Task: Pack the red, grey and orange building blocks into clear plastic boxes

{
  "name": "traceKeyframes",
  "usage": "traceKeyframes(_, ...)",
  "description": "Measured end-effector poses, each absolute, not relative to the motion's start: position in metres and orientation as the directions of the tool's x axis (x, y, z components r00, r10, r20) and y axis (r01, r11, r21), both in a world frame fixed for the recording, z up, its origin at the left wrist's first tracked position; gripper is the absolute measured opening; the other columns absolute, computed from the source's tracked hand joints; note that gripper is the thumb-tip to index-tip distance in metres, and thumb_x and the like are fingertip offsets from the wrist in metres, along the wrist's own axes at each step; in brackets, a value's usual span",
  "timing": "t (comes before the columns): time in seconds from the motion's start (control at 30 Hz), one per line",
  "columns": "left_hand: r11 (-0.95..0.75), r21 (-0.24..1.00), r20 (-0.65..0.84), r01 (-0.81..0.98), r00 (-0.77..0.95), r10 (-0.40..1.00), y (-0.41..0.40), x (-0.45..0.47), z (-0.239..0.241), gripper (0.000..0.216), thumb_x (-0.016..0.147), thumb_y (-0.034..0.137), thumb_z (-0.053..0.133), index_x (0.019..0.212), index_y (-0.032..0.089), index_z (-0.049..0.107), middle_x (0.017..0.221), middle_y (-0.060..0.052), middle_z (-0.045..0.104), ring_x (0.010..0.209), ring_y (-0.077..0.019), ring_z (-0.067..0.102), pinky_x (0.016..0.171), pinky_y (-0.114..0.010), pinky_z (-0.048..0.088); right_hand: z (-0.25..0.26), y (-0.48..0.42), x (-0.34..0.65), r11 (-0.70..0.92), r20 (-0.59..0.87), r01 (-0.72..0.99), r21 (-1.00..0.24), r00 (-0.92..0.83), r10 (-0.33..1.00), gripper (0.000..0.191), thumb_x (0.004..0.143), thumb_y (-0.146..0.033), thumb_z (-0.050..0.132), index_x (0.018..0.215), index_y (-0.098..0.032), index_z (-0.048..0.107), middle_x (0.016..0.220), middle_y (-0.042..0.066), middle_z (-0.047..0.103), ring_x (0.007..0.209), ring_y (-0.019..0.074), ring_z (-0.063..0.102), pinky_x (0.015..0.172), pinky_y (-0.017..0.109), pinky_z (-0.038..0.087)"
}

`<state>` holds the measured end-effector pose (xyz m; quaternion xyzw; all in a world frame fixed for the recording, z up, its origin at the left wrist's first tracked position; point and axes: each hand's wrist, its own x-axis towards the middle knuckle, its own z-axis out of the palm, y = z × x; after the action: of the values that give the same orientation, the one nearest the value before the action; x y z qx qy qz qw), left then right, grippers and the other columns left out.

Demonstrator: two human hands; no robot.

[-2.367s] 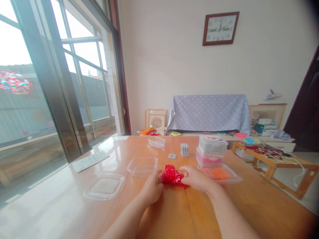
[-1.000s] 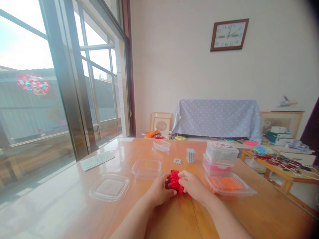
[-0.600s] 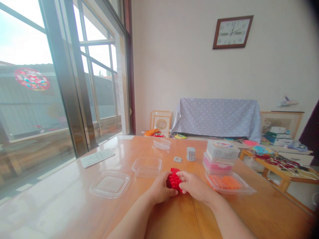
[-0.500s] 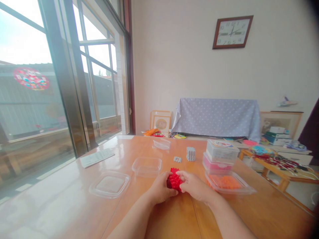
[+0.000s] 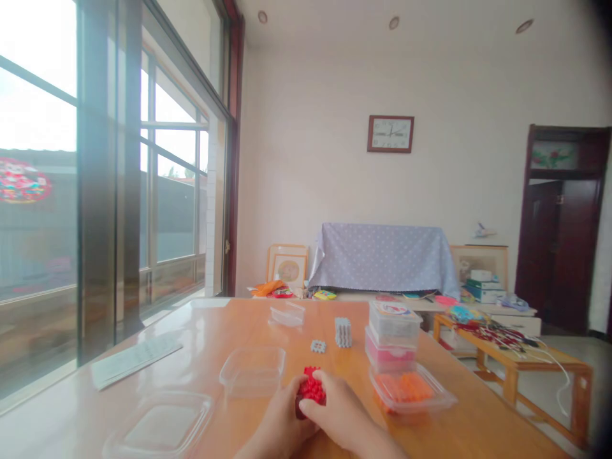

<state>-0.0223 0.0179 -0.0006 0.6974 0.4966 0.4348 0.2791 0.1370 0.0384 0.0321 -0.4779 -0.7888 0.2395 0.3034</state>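
A stack of red interlocking toy pieces [image 5: 313,386] stands on the wooden table, gripped between both hands. My left hand [image 5: 285,411] is wrapped round its left side. From the right, my right hand [image 5: 335,405] closes on it with thumb and fingers. The fingers partly hide the lower part of the stack. Just beyond lies one flat grey toy piece [image 5: 318,346], and beside that a grey stack of similar pieces [image 5: 343,333] stands upright.
A clear container [image 5: 252,373] and its flat lid [image 5: 160,424] lie to the left. Stacked boxes [image 5: 394,331] stand at right behind a lidded tub of orange pieces [image 5: 414,389]. A paper sheet [image 5: 136,362] lies far left. Another clear container [image 5: 287,314] sits at the back.
The camera view has tilted up and turned right, so the table appears lower. My right hand has shifted its hold, its thumb now across the front of the red stack.
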Motion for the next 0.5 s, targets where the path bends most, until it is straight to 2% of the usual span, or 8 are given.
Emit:
traceKeyframes(0.13,-0.345,0.848,0.334,0.403,0.099,0.937,0.018,-0.019,-0.002,0.051,0.063,0.019,0.075,0.111,0.019,0.060,0.098,-0.004,0.074,0.087,-0.0209,0.068,0.076,-0.026,0.051,0.028,0.035,0.128,0.419,0.261,0.726,-0.546,-0.327,0.908,0.035,0.077,-0.032,0.066,0.110,-0.024,0.066,0.102,0.008,0.074,0.094,0.0243,0.070,0.079,0.029,0.047)
traceKeyframes(0.27,-0.342,0.832,0.335,0.437,0.095,0.937,0.016,-0.019,0.000,0.035,0.065,0.021,0.072,0.098,0.018,0.061,0.089,-0.003,0.073,0.081,-0.0193,0.066,0.070,-0.024,0.049,0.022,0.036,0.120,0.407,0.298,0.791,-0.457,-0.295,0.908,0.030,0.079,-0.030,0.061,0.108,-0.025,0.065,0.100,0.008,0.074,0.094,0.0275,0.072,0.077,0.032,0.048)
traceKeyframes(0.4,-0.352,0.795,0.396,0.494,0.018,0.918,0.013,-0.019,0.004,0.025,0.070,0.021,0.068,0.095,0.019,0.063,0.088,-0.004,0.073,0.080,-0.0189,0.066,0.070,-0.025,0.049,0.019,0.037,0.116,0.443,0.372,0.788,-0.428,-0.293,0.881,0.032,0.078,-0.029,0.058,0.110,-0.026,0.064,0.103,0.008,0.074,0.097,0.0297,0.071,0.079,0.035,0.049)
traceKeyframes(0.5,-0.323,0.786,0.387,0.527,-0.012,0.922,0.010,-0.019,0.003,0.026,0.070,0.022,0.068,0.096,0.020,0.063,0.087,-0.003,0.074,0.080,-0.0191,0.067,0.071,-0.025,0.049,0.017,0.037,0.114,0.444,0.368,0.781,-0.438,-0.295,0.882,0.033,0.077,-0.028,0.058,0.109,-0.026,0.064,0.102,0.009,0.074,0.097,0.0303,0.071,0.078,0.036,0.049)
